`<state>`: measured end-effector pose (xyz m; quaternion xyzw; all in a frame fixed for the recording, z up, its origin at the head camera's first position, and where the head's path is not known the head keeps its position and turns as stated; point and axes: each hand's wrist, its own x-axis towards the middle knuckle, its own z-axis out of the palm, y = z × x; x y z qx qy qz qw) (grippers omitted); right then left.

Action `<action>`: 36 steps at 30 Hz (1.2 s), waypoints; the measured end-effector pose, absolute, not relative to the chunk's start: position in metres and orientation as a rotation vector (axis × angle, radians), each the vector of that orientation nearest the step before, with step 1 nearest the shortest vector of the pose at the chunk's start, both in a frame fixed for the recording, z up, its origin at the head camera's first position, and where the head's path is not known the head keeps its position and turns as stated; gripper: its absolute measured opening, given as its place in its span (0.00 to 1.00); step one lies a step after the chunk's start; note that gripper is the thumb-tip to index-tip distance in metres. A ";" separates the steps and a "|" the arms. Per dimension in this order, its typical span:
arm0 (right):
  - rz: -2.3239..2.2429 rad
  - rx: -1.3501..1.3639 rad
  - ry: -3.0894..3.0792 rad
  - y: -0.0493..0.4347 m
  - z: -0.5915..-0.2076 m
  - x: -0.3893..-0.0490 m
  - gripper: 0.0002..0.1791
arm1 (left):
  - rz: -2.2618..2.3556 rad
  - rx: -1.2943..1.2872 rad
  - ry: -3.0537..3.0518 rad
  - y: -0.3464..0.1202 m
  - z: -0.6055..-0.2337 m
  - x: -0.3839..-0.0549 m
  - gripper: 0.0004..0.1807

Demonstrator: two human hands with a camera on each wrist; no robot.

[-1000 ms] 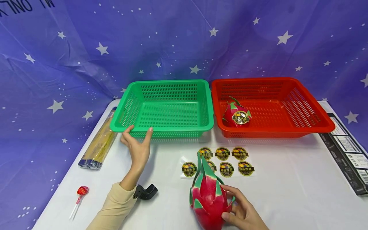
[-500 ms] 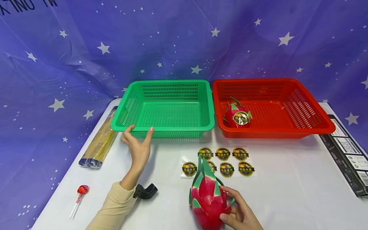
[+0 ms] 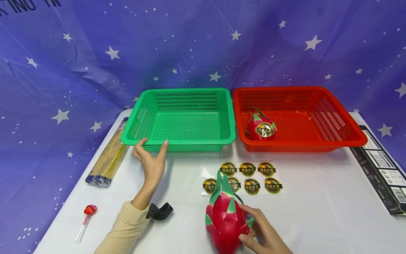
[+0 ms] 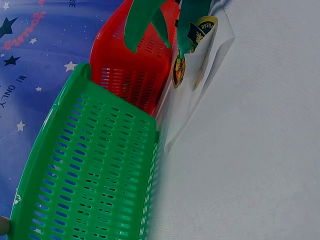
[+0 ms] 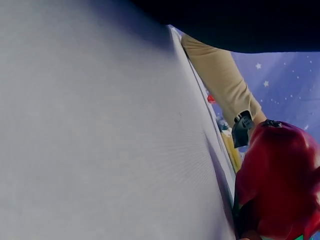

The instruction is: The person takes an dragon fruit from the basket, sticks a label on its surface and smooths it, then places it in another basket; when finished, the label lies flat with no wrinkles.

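Observation:
A large red dragon fruit (image 3: 226, 225) with green leaf tips is at the front middle of the table in the head view. My right hand (image 3: 261, 234) holds its right side, thumb low and fingers higher up. Its red end (image 5: 280, 180) fills the lower right of the right wrist view. Touching the front rim of the green basket (image 3: 190, 142) is my left hand (image 3: 153, 165), thumb and index finger spread apart. One fingertip (image 4: 4, 226) shows at that rim in the left wrist view. A sheet of round fruit stickers (image 3: 252, 187) lies behind the large fruit, partly hidden by its leaves.
Beside the green basket stands a red basket (image 3: 317, 144), with a dragon fruit (image 3: 252, 123) bearing a gold-black sticker inside. A lollipop (image 3: 90, 210) and a clear-wrapped pack (image 3: 108, 158) lie at left. At the right edge lies a black box (image 3: 379, 173).
My right hand and the large dragon fruit have shifted slightly left and turned a little, uncovering more of the sticker behind. My left hand stays at the green basket's rim.

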<state>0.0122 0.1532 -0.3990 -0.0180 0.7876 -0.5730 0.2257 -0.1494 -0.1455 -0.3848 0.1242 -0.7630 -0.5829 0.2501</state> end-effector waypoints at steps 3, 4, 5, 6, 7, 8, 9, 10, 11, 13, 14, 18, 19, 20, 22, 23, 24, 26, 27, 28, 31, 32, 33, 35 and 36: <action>-1.534 -0.010 2.192 0.152 -0.397 0.012 0.35 | -1.588 0.337 -2.078 -0.146 -0.385 -0.149 0.39; -1.530 -0.010 2.192 0.152 -0.397 0.012 0.35 | -1.588 0.337 -2.078 -0.146 -0.385 -0.149 0.39; -1.528 -0.015 2.194 0.152 -0.396 0.012 0.36 | -1.588 0.337 -2.080 -0.146 -0.385 -0.149 0.39; -1.526 -0.023 2.196 0.152 -0.396 0.012 0.36 | -1.588 0.339 -2.080 -0.146 -0.385 -0.149 0.39; -1.520 -0.034 2.200 0.153 -0.396 0.012 0.36 | -1.587 0.339 -2.081 -0.146 -0.385 -0.149 0.39; -1.518 -0.045 2.202 0.153 -0.395 0.012 0.36 | -1.587 0.341 -2.082 -0.146 -0.385 -0.149 0.39; -1.520 -0.053 2.199 0.154 -0.395 0.011 0.37 | -1.586 0.343 -2.083 -0.146 -0.385 -0.149 0.39; -1.527 -0.079 2.199 0.155 -0.395 0.011 0.37 | -1.584 0.345 -2.085 -0.146 -0.385 -0.149 0.39; -1.538 -0.106 2.194 0.156 -0.395 0.011 0.37 | -1.584 0.346 -2.086 -0.145 -0.385 -0.149 0.39; -1.542 -0.117 2.176 0.158 -0.395 0.009 0.38 | -1.583 0.349 -2.089 -0.145 -0.385 -0.149 0.39; -1.553 -0.140 2.168 0.160 -0.395 0.008 0.38 | -1.582 0.349 -2.090 -0.145 -0.385 -0.149 0.39; -1.559 -0.179 2.142 0.164 -0.394 0.006 0.36 | -1.588 0.357 -2.103 -0.144 -0.385 -0.148 0.39; -1.566 -0.196 2.143 0.165 -0.395 0.005 0.35 | -1.592 0.360 -2.112 -0.144 -0.384 -0.148 0.39; -1.576 -0.219 2.149 0.166 -0.395 0.005 0.35 | -1.597 0.362 -2.121 -0.143 -0.384 -0.147 0.40; -1.595 -0.238 2.159 0.168 -0.396 0.004 0.34 | -1.611 0.365 -2.142 -0.143 -0.383 -0.146 0.40; -1.609 -0.262 2.172 0.168 -0.396 0.003 0.33 | -1.621 0.363 -2.151 -0.142 -0.382 -0.145 0.41; -1.625 -0.276 2.178 0.168 -0.397 0.003 0.33 | -1.625 0.363 -2.163 -0.141 -0.381 -0.144 0.41; -1.661 -0.321 2.195 0.169 -0.398 0.002 0.32 | -1.635 0.362 -2.181 -0.139 -0.380 -0.142 0.43; -1.679 -0.340 2.205 0.169 -0.399 0.002 0.31 | -1.642 0.361 -2.192 -0.138 -0.379 -0.141 0.44; -1.701 -0.353 2.219 0.169 -0.400 0.002 0.30 | -1.654 0.360 -2.202 -0.137 -0.378 -0.140 0.45; -1.752 -0.408 2.277 0.169 -0.401 0.000 0.29 | -1.674 0.356 -2.241 -0.133 -0.374 -0.135 0.48; -1.764 -0.401 2.298 0.168 -0.400 -0.001 0.28 | -1.683 0.353 -2.254 -0.131 -0.372 -0.133 0.48; -1.770 -0.402 2.323 0.168 -0.400 -0.002 0.28 | -1.690 0.348 -2.265 -0.130 -0.371 -0.131 0.49; -1.773 -0.385 2.370 0.168 -0.398 -0.005 0.26 | -1.694 0.333 -2.282 -0.126 -0.367 -0.128 0.49; -1.772 -0.382 2.398 0.168 -0.397 -0.007 0.25 | -1.701 0.322 -2.285 -0.124 -0.365 -0.126 0.48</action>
